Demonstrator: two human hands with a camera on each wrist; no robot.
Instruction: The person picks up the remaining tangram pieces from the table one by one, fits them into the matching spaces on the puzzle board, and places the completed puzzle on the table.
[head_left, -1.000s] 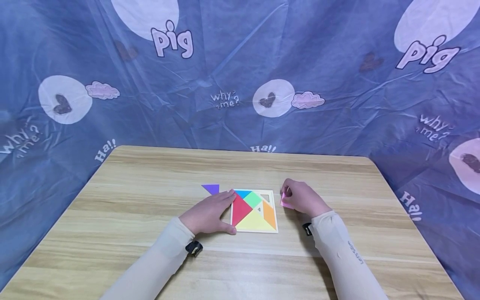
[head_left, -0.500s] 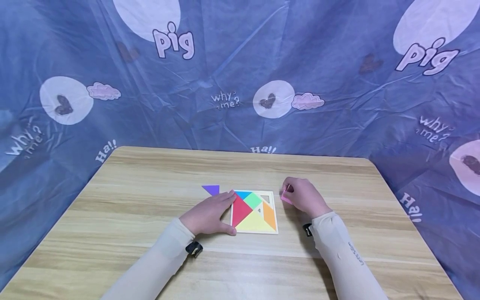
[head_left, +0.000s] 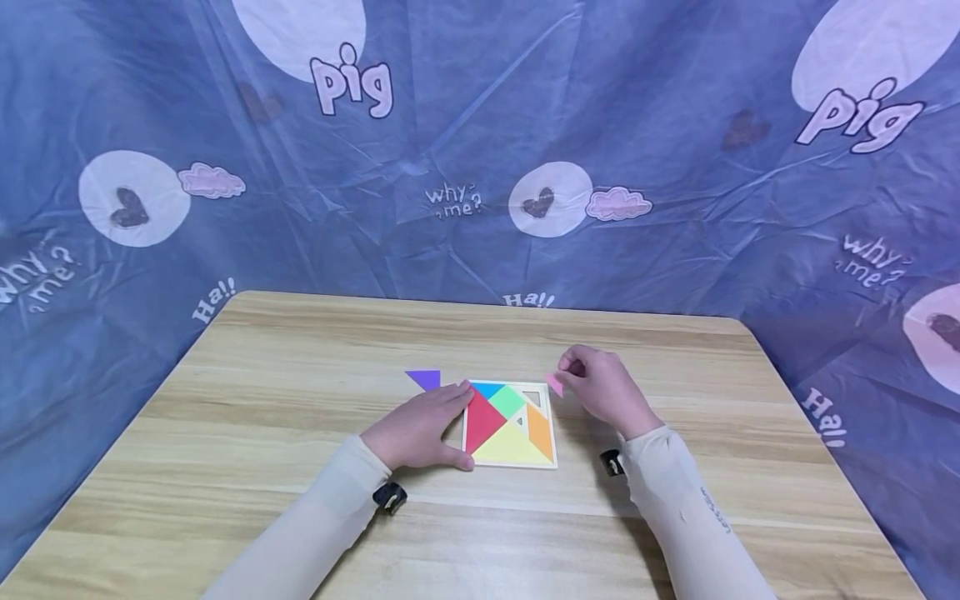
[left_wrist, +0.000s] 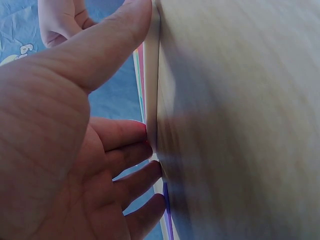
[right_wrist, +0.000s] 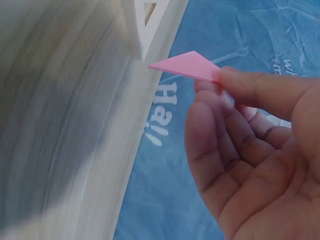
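My right hand pinches a small pink triangle tangram piece between thumb and fingertips, raised beside the tray's upper right corner. The shallow pale tangram tray lies flat on the table. In it sit a red triangle, a yellow triangle, an orange parallelogram, a green square and a blue triangle. Bare tray floor with cut-outs shows at its upper right and near its middle. My left hand rests along the tray's left edge, fingers and thumb spread, fingertips at the red triangle's top.
A purple triangle lies on the wooden table, just past my left fingers. Behind the table hangs a blue printed cloth, which also runs down both sides.
My right hand has lifted the pink triangle from the table and brought it left to the tray's upper right corner. The left hand stays in place.
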